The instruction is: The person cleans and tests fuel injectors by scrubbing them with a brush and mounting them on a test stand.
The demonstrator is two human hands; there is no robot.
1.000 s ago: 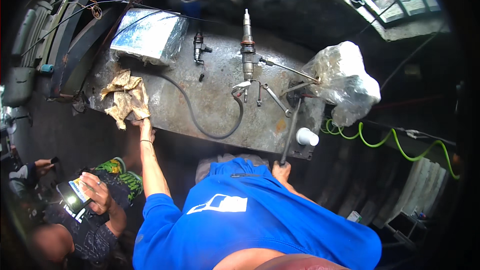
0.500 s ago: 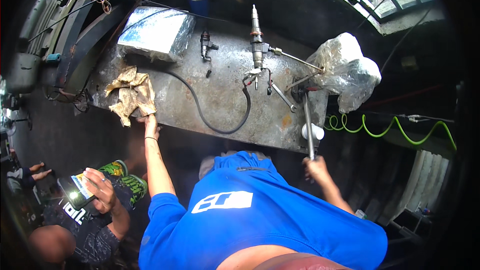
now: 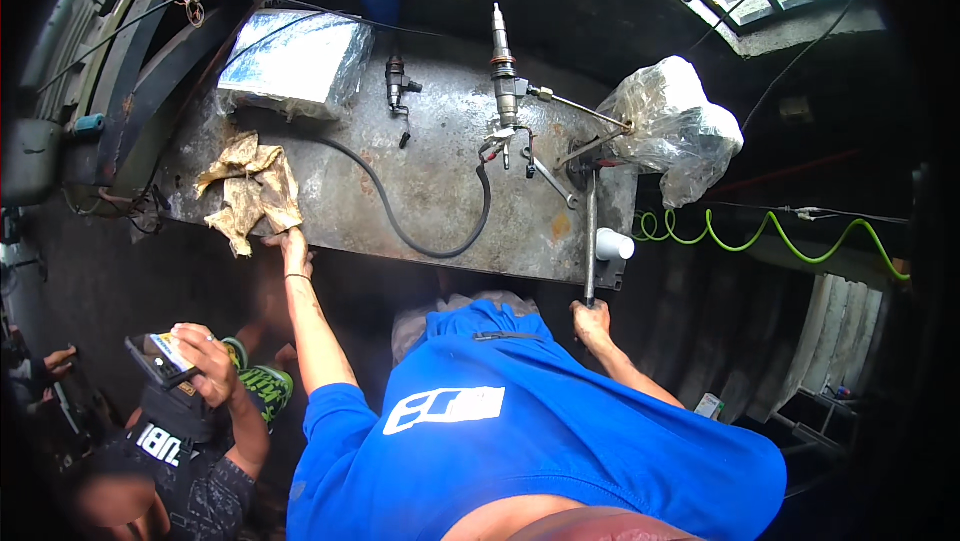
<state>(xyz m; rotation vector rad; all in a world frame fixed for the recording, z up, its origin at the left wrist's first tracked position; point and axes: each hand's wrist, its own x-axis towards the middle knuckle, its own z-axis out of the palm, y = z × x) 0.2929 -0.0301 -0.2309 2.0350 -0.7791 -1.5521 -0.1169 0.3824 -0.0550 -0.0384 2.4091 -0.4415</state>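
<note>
My right hand is closed round the lower end of a long metal lever. The lever runs up to a pump-like fixture at the bench's right end. A thin metal pipe joins this fixture to a fuel injector, whose tip points to the far side. My left hand grips the near edge of the metal bench, its fingers partly hidden beside a crumpled, stained brown cloth. A wrench lies between injector and lever.
Plastic wraps a bulky white shape beside the fixture. A white cup lies by the lever. A smaller injector, black hose, wrapped box and blue container stand farther left. Another person's hand holds a phone-like device.
The lever's near end has swung left with my right hand on it. My left hand stays at the bench edge. The other person's device has tilted. The whole view has shifted slightly.
</note>
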